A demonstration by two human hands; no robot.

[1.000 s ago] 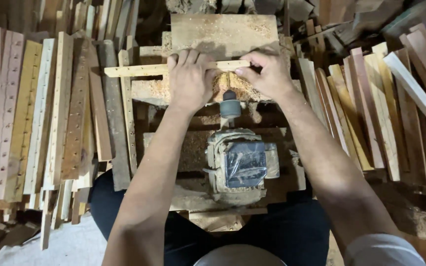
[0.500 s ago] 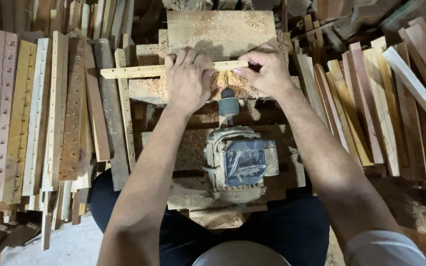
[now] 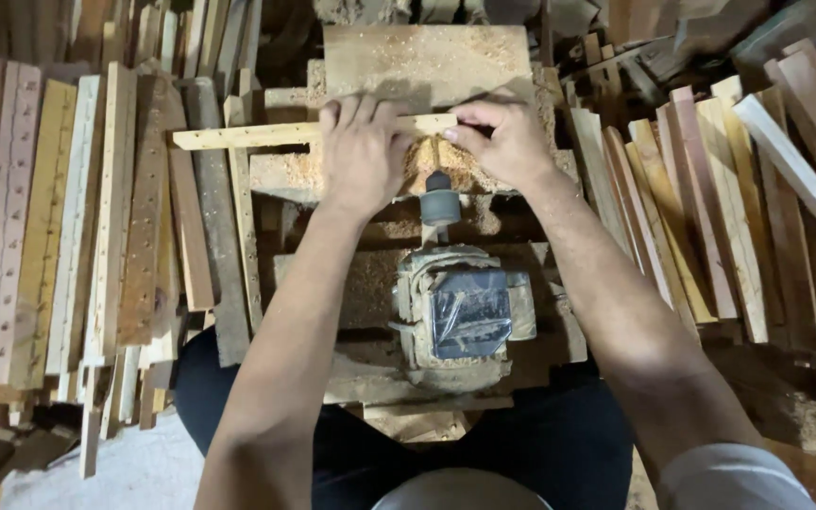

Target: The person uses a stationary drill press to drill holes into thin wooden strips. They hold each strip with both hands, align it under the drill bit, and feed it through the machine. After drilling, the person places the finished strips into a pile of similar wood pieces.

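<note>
Pale wooden slat (image 3: 266, 134), narrow, horizontal, sawdust-flecked, pinned under both hands

Wooden strip (image 3: 266, 135) sits slightly further right; its left end now ends nearer the left hand (image 3: 363, 151).

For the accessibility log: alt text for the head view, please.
Both hands, left and right, press a thin pale wooden slat across a sawdust-covered block above a grey horizontal drill motor. Stacks of drilled wooden slats lie at the left, plain ones at the right.
</note>
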